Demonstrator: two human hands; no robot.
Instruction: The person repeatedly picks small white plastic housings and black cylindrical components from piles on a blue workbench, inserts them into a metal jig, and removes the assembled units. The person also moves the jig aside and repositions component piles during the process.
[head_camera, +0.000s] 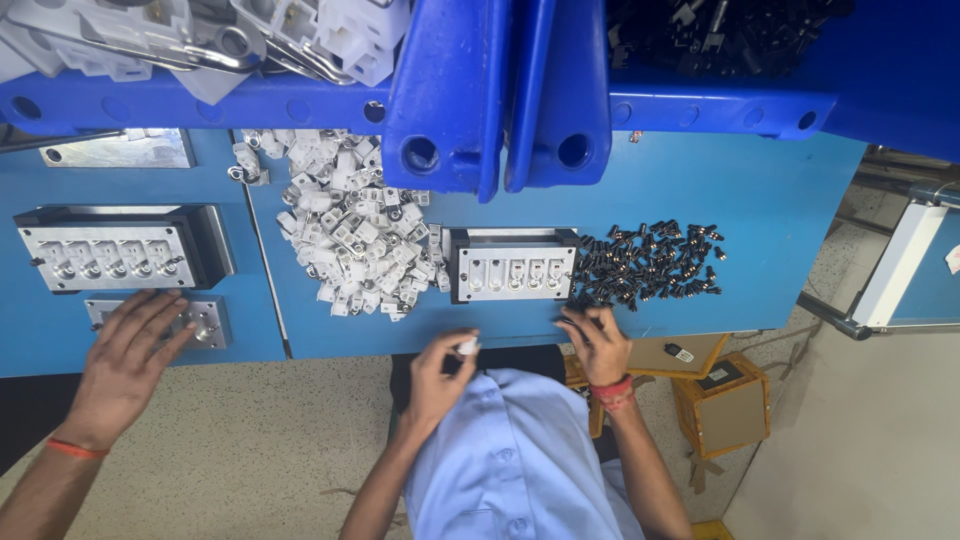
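My left hand (438, 372) is raised in front of my light blue shirt and pinches a small white plastic part (467, 346) between its fingertips. At the table's near edge, my right hand (596, 343), with a red band on the wrist, has its fingers curled on the near side of a pile of small black metal pieces (648, 264). A metal fixture block (512, 265) with a row of several sockets sits between the two hands. Left of it lies a heap of white plastic parts (352, 232).
Another person's hand (125, 355) rests on a small metal plate (205, 322) at the left, near a second fixture block (110, 252). Blue bins (495, 90) of white and black parts line the back of the blue table (780, 200). Cardboard boxes (720, 405) stand on the floor.
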